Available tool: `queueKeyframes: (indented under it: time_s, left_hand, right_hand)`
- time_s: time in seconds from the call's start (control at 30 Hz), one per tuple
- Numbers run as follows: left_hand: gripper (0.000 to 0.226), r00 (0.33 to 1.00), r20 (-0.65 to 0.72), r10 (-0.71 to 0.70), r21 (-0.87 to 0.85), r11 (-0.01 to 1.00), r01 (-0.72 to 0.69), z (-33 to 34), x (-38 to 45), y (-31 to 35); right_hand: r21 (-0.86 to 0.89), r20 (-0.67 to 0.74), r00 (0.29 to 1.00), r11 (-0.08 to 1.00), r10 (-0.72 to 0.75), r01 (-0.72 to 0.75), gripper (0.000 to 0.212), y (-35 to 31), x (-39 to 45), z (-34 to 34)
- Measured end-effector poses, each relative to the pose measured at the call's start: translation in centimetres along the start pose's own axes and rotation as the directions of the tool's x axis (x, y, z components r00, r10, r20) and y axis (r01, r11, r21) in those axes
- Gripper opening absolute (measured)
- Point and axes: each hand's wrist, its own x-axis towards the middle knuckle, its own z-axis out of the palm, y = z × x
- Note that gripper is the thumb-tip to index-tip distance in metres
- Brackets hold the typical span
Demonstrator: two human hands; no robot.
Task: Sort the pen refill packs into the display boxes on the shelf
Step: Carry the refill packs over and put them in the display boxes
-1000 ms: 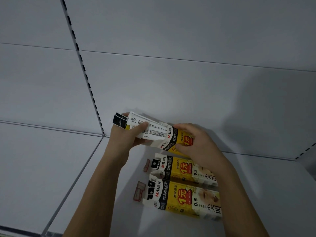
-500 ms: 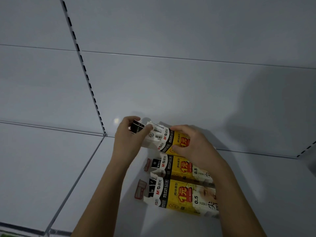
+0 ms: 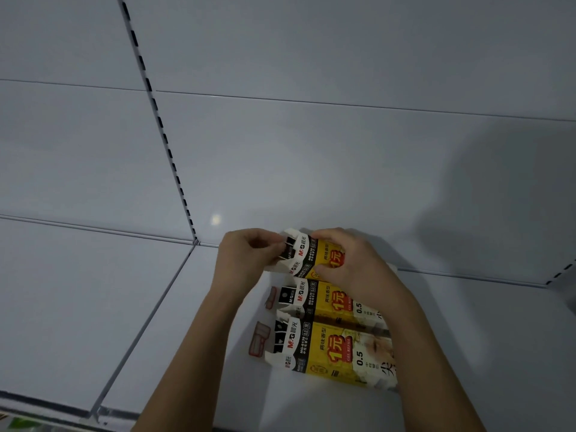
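The pack that stuck out leftward a moment ago now sits pushed into the rear display box point(image 3: 314, 254), mid-frame against the shelf point(image 3: 156, 307) back. The left hand point(image 3: 246, 260) pinches its black end; the right hand point(image 3: 352, 263) grips the box. Two more boxes point(image 3: 327, 347) lie in front.

White back panel point(image 3: 311, 57) fills far side, horizontal seams across it. Slotted upright strip point(image 3: 156, 110) runs diagonally from top left down to back corner, black slots along its length. Second slotted strip point(image 3: 561, 272) at far right edge, only short stretch visible. Small bright light reflection point(image 3: 215, 219) on panel just right of upright's foot. Green-coloured items point(image 3: 18, 424) at near-left corner, too blurred to identify.
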Motion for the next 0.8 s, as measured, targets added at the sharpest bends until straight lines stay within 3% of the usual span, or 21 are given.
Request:
queueKeyframes:
  time_s: [0.1, 0.27, 0.47, 0.6, 0.8]
  left_hand:
    - [0.014, 0.997, 0.078, -0.001, 0.026, 1.000, -0.001, 1.0, -0.4, -0.2]
    - [0.006, 0.998, 0.058, -0.035, -0.075, 0.996, 0.039, 0.8, 0.3, -0.7]
    - [0.022, 0.974, 0.205, -0.092, 0.097, 0.993, 0.073, 2.7, 0.0, -0.7]
    - [0.025, 0.992, 0.126, 0.003, 0.348, 0.936, -0.047, 2.9, -0.8, -0.6]
    - [0.027, 0.991, -0.003, 0.136, 0.529, 0.841, -0.114, 2.2, -2.7, -0.3]
  right_hand:
    - [-0.040, 0.005, 1.000, 0.999, -0.014, 0.014, 0.050, -0.1, 0.0, 0.5]
    - [-0.044, 0.011, 0.999, 0.998, 0.047, -0.047, 0.049, 0.3, 0.0, -0.3]
    - [-0.136, 0.027, 0.992, 0.984, 0.121, -0.116, 0.050, 1.0, 0.7, 0.4]
    - [-0.127, 0.038, 0.989, 0.983, 0.140, -0.134, 0.042, 1.5, 0.4, -0.1]
    - [-0.139, -0.040, 0.999, 0.990, 0.004, -0.010, 0.031, 1.0, -0.8, -1.4]
